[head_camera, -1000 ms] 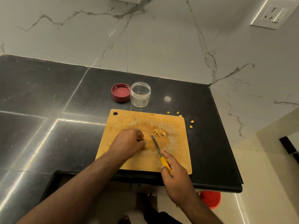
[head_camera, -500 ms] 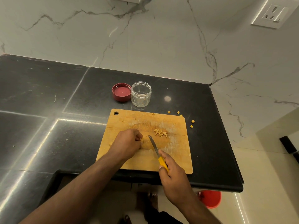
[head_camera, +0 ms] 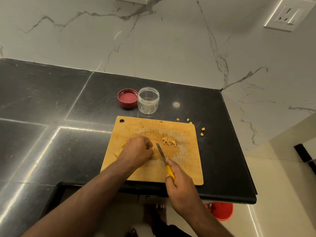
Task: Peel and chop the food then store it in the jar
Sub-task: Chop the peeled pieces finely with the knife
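Observation:
A wooden cutting board (head_camera: 186, 170) lies at the counter's front edge. My left hand (head_camera: 136, 152) rests on it with fingers curled, pinching a small pale piece of food (head_camera: 154, 153) that is mostly hidden. My right hand (head_camera: 181, 187) grips the yellow handle of a small knife (head_camera: 162, 155), its blade just right of my left fingers. A little pile of chopped bits (head_camera: 169, 141) sits to the right of the blade. Two loose pieces (head_camera: 119, 151) lie left of my left hand. Behind the board stand an open clear jar (head_camera: 148, 100) and its red lid (head_camera: 127, 98).
Several small scraps (head_camera: 202, 131) lie on the black counter (head_camera: 51, 134) off the board's far right corner. A marble wall rises behind and to the right, with a socket (head_camera: 289, 14). A red bucket (head_camera: 222, 211) stands on the floor below the counter edge.
The knife and my right hand have shifted slightly left, toward my left fingers. My left hand stays in place on the food.

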{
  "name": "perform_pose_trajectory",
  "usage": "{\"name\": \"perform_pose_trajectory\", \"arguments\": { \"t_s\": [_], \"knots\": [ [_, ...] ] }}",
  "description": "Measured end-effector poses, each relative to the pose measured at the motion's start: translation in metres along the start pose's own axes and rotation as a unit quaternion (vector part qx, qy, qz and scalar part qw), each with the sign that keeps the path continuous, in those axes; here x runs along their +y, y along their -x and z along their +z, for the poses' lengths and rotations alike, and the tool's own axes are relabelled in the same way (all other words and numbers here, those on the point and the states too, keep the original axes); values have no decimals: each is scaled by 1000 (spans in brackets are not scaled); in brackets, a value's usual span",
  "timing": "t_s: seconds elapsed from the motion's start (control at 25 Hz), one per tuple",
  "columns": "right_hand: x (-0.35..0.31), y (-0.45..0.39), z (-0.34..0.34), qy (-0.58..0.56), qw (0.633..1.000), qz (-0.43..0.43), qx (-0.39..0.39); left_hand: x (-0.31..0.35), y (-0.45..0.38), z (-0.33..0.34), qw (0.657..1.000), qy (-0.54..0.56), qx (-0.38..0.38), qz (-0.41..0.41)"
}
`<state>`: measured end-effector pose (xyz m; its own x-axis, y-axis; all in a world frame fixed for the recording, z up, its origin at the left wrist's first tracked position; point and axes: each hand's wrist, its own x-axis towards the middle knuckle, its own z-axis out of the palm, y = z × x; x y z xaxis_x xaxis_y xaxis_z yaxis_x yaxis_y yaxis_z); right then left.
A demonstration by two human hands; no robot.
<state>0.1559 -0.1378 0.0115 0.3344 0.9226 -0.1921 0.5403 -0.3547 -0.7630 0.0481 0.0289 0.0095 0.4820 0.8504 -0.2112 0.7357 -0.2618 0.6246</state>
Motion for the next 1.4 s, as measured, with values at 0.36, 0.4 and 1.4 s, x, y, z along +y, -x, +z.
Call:
{"name": "perform_pose_trajectory", "arguments": {
  "t_s": [0.36,0.4,1.4],
  "knots": [
    [-9,1,8,36,999,-17,-21,-1,0,6,1000,12,13,-7],
    [-9,1,8,36,999,-17,-23,-1,0,7,1000,13,12,-7],
    [-11,-22,-6,65,995,-45,-61,6,7,9,999,-2,49,-16]
  ]
}}
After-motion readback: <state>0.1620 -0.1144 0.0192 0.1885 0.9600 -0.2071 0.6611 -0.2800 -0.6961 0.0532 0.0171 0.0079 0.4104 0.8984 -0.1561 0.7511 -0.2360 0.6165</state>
